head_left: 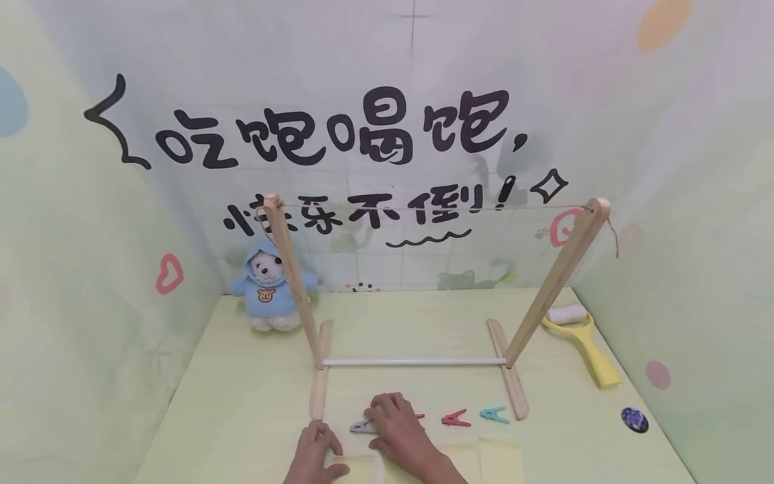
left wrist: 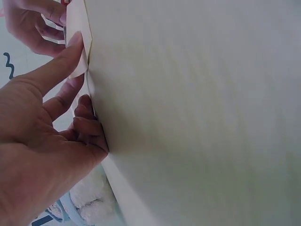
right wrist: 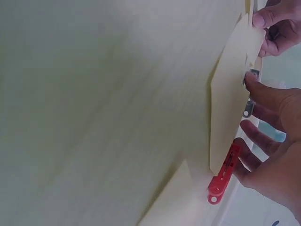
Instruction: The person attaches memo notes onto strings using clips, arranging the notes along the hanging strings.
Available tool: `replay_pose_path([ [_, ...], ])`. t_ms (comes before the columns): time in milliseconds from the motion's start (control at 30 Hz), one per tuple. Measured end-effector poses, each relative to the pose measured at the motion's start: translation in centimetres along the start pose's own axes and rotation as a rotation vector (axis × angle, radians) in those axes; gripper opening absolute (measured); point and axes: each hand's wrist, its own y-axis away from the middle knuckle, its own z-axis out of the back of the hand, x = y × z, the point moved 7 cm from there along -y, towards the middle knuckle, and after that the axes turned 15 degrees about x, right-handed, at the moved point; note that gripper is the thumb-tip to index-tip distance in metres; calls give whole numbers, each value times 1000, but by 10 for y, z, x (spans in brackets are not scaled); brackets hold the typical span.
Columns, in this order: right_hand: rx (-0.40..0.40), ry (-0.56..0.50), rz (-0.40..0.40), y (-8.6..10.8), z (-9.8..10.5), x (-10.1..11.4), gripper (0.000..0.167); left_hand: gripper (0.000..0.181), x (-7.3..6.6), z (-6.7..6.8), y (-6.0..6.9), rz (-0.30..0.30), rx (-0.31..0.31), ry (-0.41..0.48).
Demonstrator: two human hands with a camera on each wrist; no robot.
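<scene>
My left hand (head_left: 314, 457) pinches the edge of a yellow paper note (head_left: 357, 467) between thumb and finger; the left wrist view shows the thumb on the note (left wrist: 77, 23). Just to the right, my right hand (head_left: 404, 430) has thumb and fingers around a grey clothespin (head_left: 361, 427) at table level. In the right wrist view the thumb lies against the grey clothespin (right wrist: 248, 107), partly hidden by the fingers. A red clothespin (right wrist: 224, 175) lies beside that hand's other fingers. Another red clothespin (head_left: 456, 418) and a blue one (head_left: 495, 415) lie further right.
A wooden frame (head_left: 559, 275) with a string (head_left: 423, 207) across its top and a white rod (head_left: 414, 362) low down stands behind the hands. More notes (head_left: 501, 460) lie at the front. A plush toy (head_left: 270, 289), yellow-handled roller (head_left: 595, 353) and dark blue disc (head_left: 635, 420) are around it.
</scene>
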Motion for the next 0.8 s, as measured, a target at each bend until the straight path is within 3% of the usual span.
replay_pose_path([
  [300,-63,10,-9,-1,-2,0,38,23,-5,5,-1,-12,22,-8],
  [567,-65,-11,-8,-3,-5,-3,35,5,-11,9,-1,89,137,119],
  [800,-114,-32,0,-1,-2,-4,34,6,-14,13,0,12,129,145],
])
